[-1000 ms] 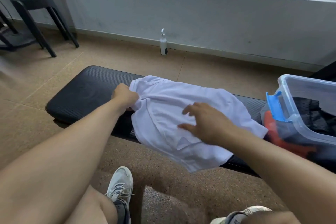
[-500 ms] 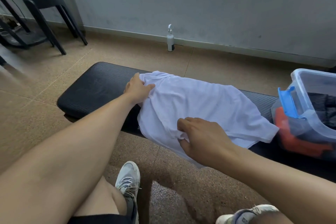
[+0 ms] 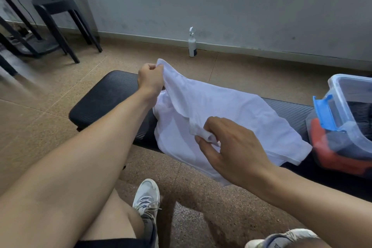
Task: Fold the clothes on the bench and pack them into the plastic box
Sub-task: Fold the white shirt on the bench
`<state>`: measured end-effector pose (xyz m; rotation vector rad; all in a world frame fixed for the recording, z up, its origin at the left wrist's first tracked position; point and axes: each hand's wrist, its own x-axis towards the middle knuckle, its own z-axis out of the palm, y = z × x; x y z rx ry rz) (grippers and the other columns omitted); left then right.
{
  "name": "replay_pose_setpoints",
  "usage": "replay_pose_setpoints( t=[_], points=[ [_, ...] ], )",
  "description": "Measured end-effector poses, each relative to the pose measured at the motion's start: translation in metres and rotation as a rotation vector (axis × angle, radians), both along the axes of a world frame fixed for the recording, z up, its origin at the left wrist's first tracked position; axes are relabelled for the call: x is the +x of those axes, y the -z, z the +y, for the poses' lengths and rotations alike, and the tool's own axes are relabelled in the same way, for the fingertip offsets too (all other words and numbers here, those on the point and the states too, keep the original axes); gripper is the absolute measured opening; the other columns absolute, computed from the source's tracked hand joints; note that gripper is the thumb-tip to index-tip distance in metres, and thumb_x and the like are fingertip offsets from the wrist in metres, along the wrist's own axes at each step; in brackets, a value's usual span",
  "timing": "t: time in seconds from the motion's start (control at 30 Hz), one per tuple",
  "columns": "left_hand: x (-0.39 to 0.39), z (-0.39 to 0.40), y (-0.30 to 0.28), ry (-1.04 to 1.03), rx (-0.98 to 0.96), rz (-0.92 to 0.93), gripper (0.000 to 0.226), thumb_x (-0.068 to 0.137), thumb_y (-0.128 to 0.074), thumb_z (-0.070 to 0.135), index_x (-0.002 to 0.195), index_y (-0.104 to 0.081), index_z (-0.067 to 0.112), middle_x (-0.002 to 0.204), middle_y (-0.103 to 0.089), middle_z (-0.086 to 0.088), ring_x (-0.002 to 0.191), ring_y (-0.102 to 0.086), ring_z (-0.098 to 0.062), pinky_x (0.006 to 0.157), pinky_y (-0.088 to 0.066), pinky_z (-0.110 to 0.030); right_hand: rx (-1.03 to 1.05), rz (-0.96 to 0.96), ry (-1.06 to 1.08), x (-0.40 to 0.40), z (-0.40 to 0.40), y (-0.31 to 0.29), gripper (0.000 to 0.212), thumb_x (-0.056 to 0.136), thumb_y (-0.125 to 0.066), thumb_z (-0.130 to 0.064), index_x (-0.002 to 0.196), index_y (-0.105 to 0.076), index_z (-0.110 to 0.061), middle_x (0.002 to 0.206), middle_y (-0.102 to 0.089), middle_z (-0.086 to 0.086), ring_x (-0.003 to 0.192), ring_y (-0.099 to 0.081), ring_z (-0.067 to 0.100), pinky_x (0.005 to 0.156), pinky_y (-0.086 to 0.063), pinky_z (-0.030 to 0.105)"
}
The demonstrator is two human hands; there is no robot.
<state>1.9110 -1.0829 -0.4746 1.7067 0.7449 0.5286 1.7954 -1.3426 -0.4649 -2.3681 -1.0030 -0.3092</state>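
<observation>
Here, a white shirt (image 3: 221, 110) was pinched by the left hand (image 3: 151, 78) at eleven o'clock. Its near edge was gripped by the right hand (image 3: 231, 147), presumably for folding on the bench (image 3: 104, 96).

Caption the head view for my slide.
Both hands, left hand and right hand, lift a white shirt off the black bench beside a plastic box.

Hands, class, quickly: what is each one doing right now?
Left hand: closed, gripping the white shirt's far edge.
Right hand: closed, pinching its near edge.
</observation>
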Motion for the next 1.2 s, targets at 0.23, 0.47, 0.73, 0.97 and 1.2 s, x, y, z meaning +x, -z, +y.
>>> replay_pose_setpoints(
  t=[0.23, 0.47, 0.73, 0.97, 1.2],
  points=[
    [-0.03, 0.027, 0.021, -0.028, -0.022, 0.338, 0.014, 0.084, -0.055, 0.02, 0.091, -0.062, 0.009, 0.092, -0.068, -0.008, 0.077, -0.065, -0.026, 0.058, -0.056, -0.033, -0.475, 0.105, -0.371, 0.001, 0.003, 0.016, 0.024, 0.091, -0.057, -0.052, 0.101, -0.058, -0.03, 0.097, -0.06, -0.01, 0.095, -0.056, 0.017, 0.078, -0.046, 0.035],
    [-0.034, 0.035, 0.034, 0.163, 0.204, 0.571, 0.049, 0.066, -0.08, 0.034, 0.102, -0.068, 0.002, 0.102, -0.071, -0.009, 0.09, -0.068, -0.024, 0.064, -0.057, -0.032, -0.556, 0.271, 0.061, 0.038, -0.007, 0.008, 0.039, 0.096, -0.056, -0.049, 0.127, -0.056, -0.026, 0.127, -0.056, -0.001, 0.12, -0.052, 0.023, 0.095, -0.047, 0.04],
    [-0.025, 0.027, 0.044, 0.247, 0.225, 0.662, 0.067, 0.067, -0.088, 0.034, 0.12, -0.062, 0.003, 0.12, -0.064, -0.009, 0.105, -0.063, -0.027, 0.08, -0.052, -0.036, -0.924, 0.561, 0.484, 0.089, -0.059, 0.002, 0.043, 0.099, -0.039, -0.006, 0.141, -0.034, 0.002, 0.143, -0.035, 0.022, 0.132, -0.04, 0.041, 0.106, -0.038, 0.043],
    [-0.031, 0.024, 0.04, 0.071, 0.536, 0.543, 0.044, 0.081, -0.07, 0.024, 0.121, -0.051, 0.02, 0.135, -0.052, -0.01, 0.123, -0.047, -0.032, 0.099, -0.043, -0.044, -0.857, 0.68, 0.58, 0.099, -0.065, 0.01, 0.102, 0.093, -0.062, -0.047, 0.158, 0.002, -0.001, 0.156, -0.036, 0.021, 0.138, -0.042, 0.04, 0.111, -0.038, 0.045],
    [-0.051, -0.061, 0.007, 0.57, 0.624, 0.239, 0.02, 0.082, -0.079, 0.033, 0.096, -0.068, 0.022, 0.095, -0.067, 0.009, 0.102, -0.064, -0.015, 0.083, -0.046, -0.027, -0.648, 0.691, 0.448, 0.089, -0.058, -0.003, 0.093, 0.091, -0.068, -0.027, 0.158, -0.006, -0.01, 0.137, -0.056, 0.018, 0.116, -0.06, 0.033, 0.087, -0.049, 0.037]
  ],
)
